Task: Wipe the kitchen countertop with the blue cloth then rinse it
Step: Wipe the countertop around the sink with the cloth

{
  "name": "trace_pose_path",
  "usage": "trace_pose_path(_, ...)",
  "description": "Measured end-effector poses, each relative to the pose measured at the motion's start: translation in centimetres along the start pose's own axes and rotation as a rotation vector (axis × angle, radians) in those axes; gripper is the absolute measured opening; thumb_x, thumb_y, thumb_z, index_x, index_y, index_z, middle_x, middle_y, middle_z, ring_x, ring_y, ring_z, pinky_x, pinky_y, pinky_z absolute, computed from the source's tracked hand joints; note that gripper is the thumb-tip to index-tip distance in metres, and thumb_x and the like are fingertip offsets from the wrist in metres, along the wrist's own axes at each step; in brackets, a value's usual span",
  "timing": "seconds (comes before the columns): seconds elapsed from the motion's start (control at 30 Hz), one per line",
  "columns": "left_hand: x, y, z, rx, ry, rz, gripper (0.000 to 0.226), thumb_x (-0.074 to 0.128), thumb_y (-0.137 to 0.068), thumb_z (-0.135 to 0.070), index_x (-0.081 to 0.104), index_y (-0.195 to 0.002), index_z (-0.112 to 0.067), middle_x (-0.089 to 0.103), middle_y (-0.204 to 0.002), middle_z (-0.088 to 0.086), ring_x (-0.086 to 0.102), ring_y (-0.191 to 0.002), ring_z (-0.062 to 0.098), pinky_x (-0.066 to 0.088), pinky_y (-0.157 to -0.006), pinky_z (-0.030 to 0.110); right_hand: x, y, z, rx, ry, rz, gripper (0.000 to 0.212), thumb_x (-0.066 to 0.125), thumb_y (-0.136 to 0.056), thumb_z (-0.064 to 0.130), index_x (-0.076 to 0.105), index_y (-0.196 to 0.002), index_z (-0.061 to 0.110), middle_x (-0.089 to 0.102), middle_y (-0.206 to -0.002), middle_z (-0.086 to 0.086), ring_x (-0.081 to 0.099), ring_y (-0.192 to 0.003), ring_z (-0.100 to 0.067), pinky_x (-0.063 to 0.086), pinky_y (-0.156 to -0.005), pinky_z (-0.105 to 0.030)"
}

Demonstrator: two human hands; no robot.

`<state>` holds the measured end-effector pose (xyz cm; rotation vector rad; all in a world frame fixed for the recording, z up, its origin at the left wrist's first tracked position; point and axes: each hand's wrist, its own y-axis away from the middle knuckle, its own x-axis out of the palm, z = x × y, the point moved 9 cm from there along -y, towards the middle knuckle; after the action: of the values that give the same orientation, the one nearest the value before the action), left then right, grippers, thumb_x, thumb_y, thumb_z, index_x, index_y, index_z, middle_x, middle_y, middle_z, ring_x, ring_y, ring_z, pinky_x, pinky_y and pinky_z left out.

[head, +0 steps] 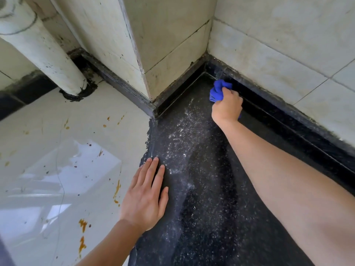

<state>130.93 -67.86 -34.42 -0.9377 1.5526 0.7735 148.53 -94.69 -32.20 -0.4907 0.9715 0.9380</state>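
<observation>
The countertop (201,189) is dark speckled stone, dusty and streaked with pale grit in the middle. A bunched blue cloth (218,90) is pressed onto it in the far corner, against the raised dark back edge. My right hand (227,105) is shut on the cloth, arm stretched out over the stone. My left hand (146,194) lies flat, fingers apart, on the left edge of the countertop and holds nothing.
To the left lies a glossy white surface (57,160) with orange-brown stains. A white pipe (44,48) runs down into it at the back left. Tiled walls (278,45) and a tiled column (153,45) close in the corner.
</observation>
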Motion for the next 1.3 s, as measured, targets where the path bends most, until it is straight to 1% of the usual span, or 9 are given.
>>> trace_pose_path(0.17, -0.1, 0.1, 0.0, 0.002, 0.008, 0.002, 0.055, 0.036, -0.097, -0.037, 0.049, -0.138, -0.003, 0.039, -0.15, 0.017, 0.033, -0.141, 0.034, 0.026, -0.113, 0.046, 0.2, 1.8, 0.6, -0.067, -0.512, 0.463, 0.043, 0.048, -0.079, -0.003, 0.074, -0.096, 0.026, 0.061, -0.079, -0.002, 0.057, -0.069, -0.015, 0.044, -0.059, -0.023)
trace_pose_path(0.3, 0.0, 0.1, 0.1, -0.006, -0.009, 0.021, 0.056, 0.036, -0.097, -0.038, 0.048, -0.139, -0.004, 0.039, -0.15, 0.017, 0.033, -0.141, 0.034, 0.026, -0.112, 0.046, -4.9, -0.3, -6.0, -0.004, -0.219, -0.021, 0.043, 0.044, -0.082, 0.001, 0.067, -0.115, 0.015, 0.066, -0.11, -0.008, 0.059, -0.107, -0.027, 0.046, -0.089, -0.03)
trace_pose_path(0.4, 0.0, 0.1, 0.1, -0.002, -0.011, 0.026, 0.056, 0.037, -0.096, -0.037, 0.048, -0.14, -0.004, 0.039, -0.151, 0.017, 0.033, -0.141, 0.034, 0.024, -0.113, 0.045, -2.3, 2.0, -5.4, -0.143, 0.028, -0.062, 0.045, 0.04, -0.084, 0.008, 0.059, -0.125, 0.01, 0.058, -0.127, -0.012, 0.051, -0.111, -0.038, 0.043, -0.092, -0.043)
trace_pose_path(0.57, 0.0, 0.1, 0.0, 0.0, 0.009, 0.021, 0.055, 0.037, -0.095, -0.036, 0.05, -0.137, -0.003, 0.039, -0.15, 0.018, 0.034, -0.14, 0.035, 0.026, -0.113, 0.046, 1.0, 14.8, -0.2, -0.562, -0.162, 0.314, 0.047, 0.039, -0.08, 0.013, 0.067, -0.118, 0.012, 0.064, -0.12, -0.001, 0.054, -0.107, -0.02, 0.042, -0.097, -0.028)
trace_pose_path(0.67, -0.1, 0.0, 0.1, -0.001, 0.011, 0.027, 0.056, 0.037, -0.095, -0.037, 0.051, -0.137, -0.003, 0.04, -0.149, 0.018, 0.036, -0.139, 0.035, 0.026, -0.112, 0.046, 0.8, 15.6, -0.3, -0.271, -0.482, 0.687, 0.041, 0.043, -0.079, -0.002, 0.075, -0.097, 0.016, 0.073, -0.096, -0.006, 0.065, -0.089, -0.015, 0.052, -0.081, -0.03)
trace_pose_path(0.87, -0.1, 0.1, 0.1, -0.001, -0.005, 0.028, 0.056, 0.038, -0.096, -0.038, 0.049, -0.139, -0.004, 0.038, -0.151, 0.017, 0.033, -0.141, 0.034, 0.024, -0.114, 0.045, -2.2, 0.1, -2.3, 0.025, -0.065, -0.056, 0.039, 0.045, -0.088, 0.01, 0.057, -0.124, 0.008, 0.056, -0.128, -0.02, 0.051, -0.115, -0.038, 0.04, -0.093, -0.041)
trace_pose_path(0.97, 0.0, 0.1, 0.2, -0.002, -0.001, 0.03, 0.056, 0.038, -0.096, -0.038, 0.049, -0.139, -0.004, 0.038, -0.151, 0.017, 0.033, -0.141, 0.034, 0.024, -0.113, 0.045, 1.5, 3.9, 1.8, -0.215, 0.084, -0.071, 0.047, 0.049, -0.087, 0.01, 0.05, -0.134, 0.008, 0.047, -0.14, -0.014, 0.044, -0.12, -0.038, 0.04, -0.092, -0.048)
trace_pose_path(1.13, -0.1, 0.1, 0.1, 0.004, 0.016, 0.017, 0.055, 0.04, -0.095, -0.037, 0.052, -0.136, -0.004, 0.04, -0.15, 0.017, 0.037, -0.14, 0.033, 0.026, -0.113, 0.045, 3.7, 7.3, 6.4, -0.456, -0.221, 0.454, 0.037, 0.049, -0.08, 0.006, 0.073, -0.106, 0.018, 0.07, -0.107, -0.001, 0.063, -0.099, -0.023, 0.05, -0.089, -0.032)
trace_pose_path(1.3, 0.1, 0.1, 0.3, -0.005, 0.011, 0.019, 0.055, 0.04, -0.096, -0.039, 0.05, -0.139, -0.006, 0.039, -0.151, 0.016, 0.033, -0.142, 0.032, 0.025, -0.114, 0.045, -0.4, -3.3, 8.8, -0.713, 0.321, 0.052, 0.042, 0.048, -0.077, 0.016, 0.067, -0.113, 0.013, 0.062, -0.123, -0.008, 0.048, -0.115, -0.034, 0.036, -0.092, -0.041)
